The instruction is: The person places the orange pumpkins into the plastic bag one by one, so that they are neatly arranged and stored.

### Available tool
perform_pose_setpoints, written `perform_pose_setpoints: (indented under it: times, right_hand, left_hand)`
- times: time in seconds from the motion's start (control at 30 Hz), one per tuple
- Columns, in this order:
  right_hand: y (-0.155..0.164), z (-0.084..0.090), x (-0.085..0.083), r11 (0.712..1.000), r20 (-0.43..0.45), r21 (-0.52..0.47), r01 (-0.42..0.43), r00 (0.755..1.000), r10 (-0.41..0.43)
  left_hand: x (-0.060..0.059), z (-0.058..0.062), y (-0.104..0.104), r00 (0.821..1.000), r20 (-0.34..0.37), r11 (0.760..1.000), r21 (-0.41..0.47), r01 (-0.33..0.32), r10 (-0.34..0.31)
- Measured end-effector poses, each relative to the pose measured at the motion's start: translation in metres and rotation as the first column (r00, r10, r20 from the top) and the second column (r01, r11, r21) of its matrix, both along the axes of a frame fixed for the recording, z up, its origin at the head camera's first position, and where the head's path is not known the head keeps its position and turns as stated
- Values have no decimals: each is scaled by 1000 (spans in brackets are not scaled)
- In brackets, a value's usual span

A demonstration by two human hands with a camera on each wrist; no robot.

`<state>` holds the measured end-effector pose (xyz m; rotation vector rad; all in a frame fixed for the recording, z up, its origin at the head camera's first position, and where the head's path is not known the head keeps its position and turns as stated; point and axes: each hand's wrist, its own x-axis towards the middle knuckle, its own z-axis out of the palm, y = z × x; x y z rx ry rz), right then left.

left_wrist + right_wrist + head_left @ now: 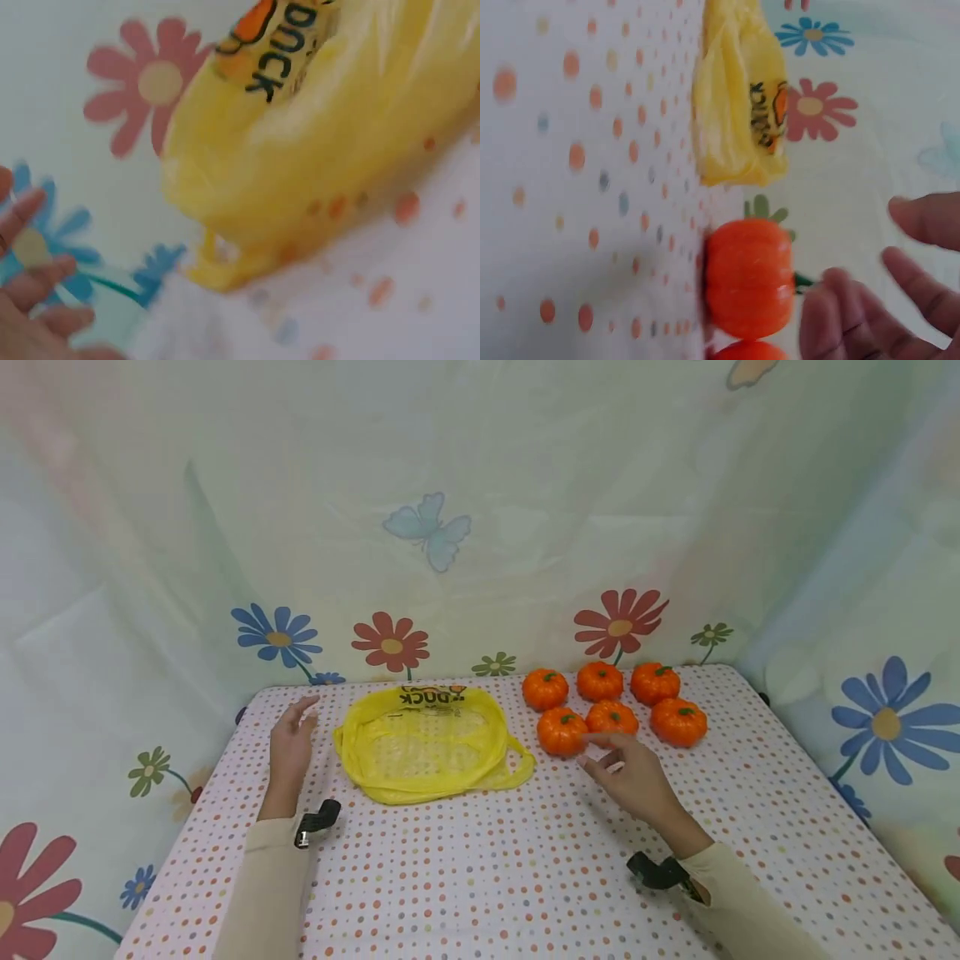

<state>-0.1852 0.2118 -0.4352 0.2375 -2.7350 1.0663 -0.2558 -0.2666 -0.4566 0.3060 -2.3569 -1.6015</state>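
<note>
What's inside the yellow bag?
Through the thin yellow plastic bag lying flat on the dotted tablecloth, only tablecloth dots show; it looks empty. The six small orange pumpkins sit outside, beside it. Folded edges hide little.

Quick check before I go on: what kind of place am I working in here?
Likely a staged tabletop booth rather than a lived-in room: flower-and-butterfly printed sheeting hangs on three sides of a table under a polka-dot cloth, which carries a yellow plastic bag and six small orange pumpkins.
</note>
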Motion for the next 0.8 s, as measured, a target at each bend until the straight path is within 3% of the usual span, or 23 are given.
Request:
perform_pose_setpoints:
  times: [0.07, 0.17, 0.3, 0.47, 0.63, 0.8]
  right_hand:
    - [4, -5, -11, 997, 8, -76, -29, 1000, 30]
    - [7, -12, -26, 988, 25, -141, -69, 997, 73]
    - [8, -14, -40, 981, 86, -169, -90, 991, 106]
    - [6, -13, -54, 978, 252, -193, -78, 960, 126]
    - [4, -12, -65, 990, 299, -112, -81, 948, 111]
    - [3, -13, -70, 996, 326, -44, -81, 941, 91]
  left_hand:
    - [-6, -13, -14, 999, -29, 982, 187, 26, -21]
    - [-9, -28, -21, 997, -17, 957, 279, 83, -82]
    - [-10, -39, -17, 988, 14, 974, 172, 149, -153]
    - [-9, -42, -14, 984, 8, 972, 160, 172, -175]
    - [-10, -42, -15, 973, -21, 962, 148, 231, -230]
    - [-9, -44, -16, 973, -4, 965, 129, 228, -229]
